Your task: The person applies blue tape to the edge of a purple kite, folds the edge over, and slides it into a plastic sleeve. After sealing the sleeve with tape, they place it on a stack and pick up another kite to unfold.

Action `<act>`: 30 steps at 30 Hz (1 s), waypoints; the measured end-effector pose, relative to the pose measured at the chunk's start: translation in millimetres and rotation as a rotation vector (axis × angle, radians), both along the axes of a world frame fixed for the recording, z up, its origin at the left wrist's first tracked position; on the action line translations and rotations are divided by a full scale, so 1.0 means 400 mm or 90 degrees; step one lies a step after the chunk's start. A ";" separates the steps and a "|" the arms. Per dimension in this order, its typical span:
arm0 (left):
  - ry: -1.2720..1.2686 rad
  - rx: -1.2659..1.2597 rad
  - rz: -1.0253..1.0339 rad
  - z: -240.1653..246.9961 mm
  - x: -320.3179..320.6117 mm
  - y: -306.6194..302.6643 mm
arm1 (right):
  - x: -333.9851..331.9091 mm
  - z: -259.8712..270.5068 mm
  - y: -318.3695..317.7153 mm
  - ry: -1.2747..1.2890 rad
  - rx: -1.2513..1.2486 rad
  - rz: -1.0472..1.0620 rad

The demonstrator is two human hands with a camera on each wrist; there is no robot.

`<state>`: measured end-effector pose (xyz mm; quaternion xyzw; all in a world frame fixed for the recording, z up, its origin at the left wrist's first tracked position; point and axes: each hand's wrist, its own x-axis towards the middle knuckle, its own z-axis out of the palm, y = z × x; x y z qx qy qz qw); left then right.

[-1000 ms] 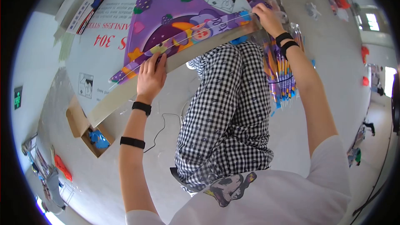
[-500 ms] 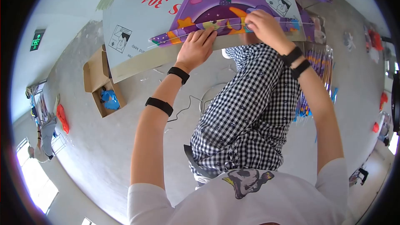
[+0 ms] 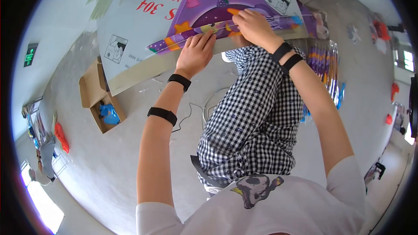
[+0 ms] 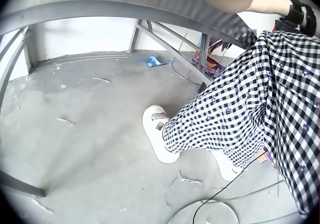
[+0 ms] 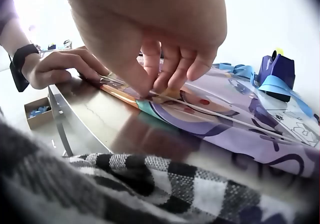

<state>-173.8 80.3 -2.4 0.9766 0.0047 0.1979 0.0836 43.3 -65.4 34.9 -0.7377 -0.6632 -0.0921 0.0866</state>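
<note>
A purple printed sheet (image 3: 204, 1) of thin fabric, kite-like with strawberries and stars, lies on the table. Its near edge is folded into a hem (image 3: 165, 45) along which a thin white rod (image 5: 220, 112) runs. My right hand (image 3: 256, 29) pinches the hem and rod between thumb and fingertips, close over the table's front edge. To its left, my left hand (image 3: 196, 54) rests with extended fingers on the same hem, fingertips pressing down. In the right wrist view the left hand (image 5: 65, 66) sits farther along the rod.
The stainless steel table (image 3: 130, 76) carries film with red lettering. Blue ribbon (image 5: 235, 69) and a dark blue object (image 5: 277, 74) lie beyond the sheet. A bundle of wrapped purple pieces (image 3: 322, 63) is at right. An open cardboard box (image 3: 93, 100) stands at left. Checkered-trousered legs (image 4: 225, 109) are below.
My right hand has moved left along the hem, from the sheet's right end to near my left hand. The left hand keeps to the hem. The head view has shifted.
</note>
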 end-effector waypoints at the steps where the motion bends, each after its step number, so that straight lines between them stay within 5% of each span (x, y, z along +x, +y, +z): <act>1: 0.009 0.001 0.007 0.002 -0.003 0.001 | -0.006 -0.003 0.004 0.022 0.008 0.002; 30: 0.034 0.041 0.000 -0.010 0.005 0.000 | -0.038 -0.027 -0.009 -0.033 0.068 0.000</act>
